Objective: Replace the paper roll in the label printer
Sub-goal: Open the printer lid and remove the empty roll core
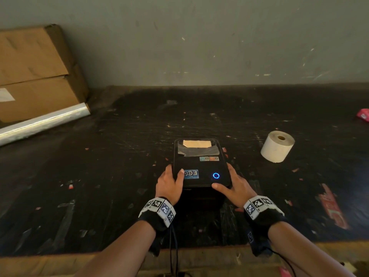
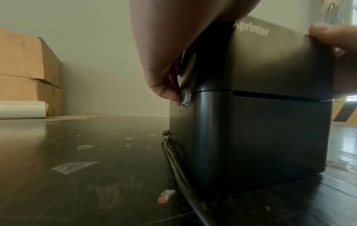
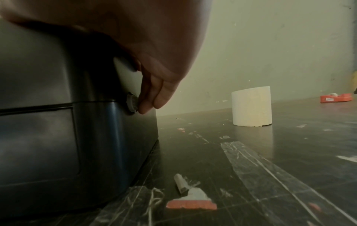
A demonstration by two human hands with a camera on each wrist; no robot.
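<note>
A black label printer (image 1: 200, 166) (image 2: 260, 130) (image 3: 48, 122) stands on the dark table with its lid down and a blue ring lit on top. My left hand (image 1: 171, 180) grips its left side, thumb on the lid, fingers (image 2: 164, 88) down on a small round latch (image 2: 185, 96). On the opposite side my right hand (image 1: 236, 184) holds it the same way, fingertips (image 3: 148, 105) on that side's latch (image 3: 132, 102). A white paper roll (image 1: 277, 146) (image 3: 252, 106) stands on end to the printer's right, apart from both hands.
Cardboard boxes (image 1: 34, 72) and a clear film roll (image 1: 44, 122) lie at the back left. A red tape dispenser (image 1: 363, 114) (image 3: 336, 97) sits at the far right. A cable (image 2: 177, 168) leaves the printer's left side. Tape scraps litter the table; the wall is close behind.
</note>
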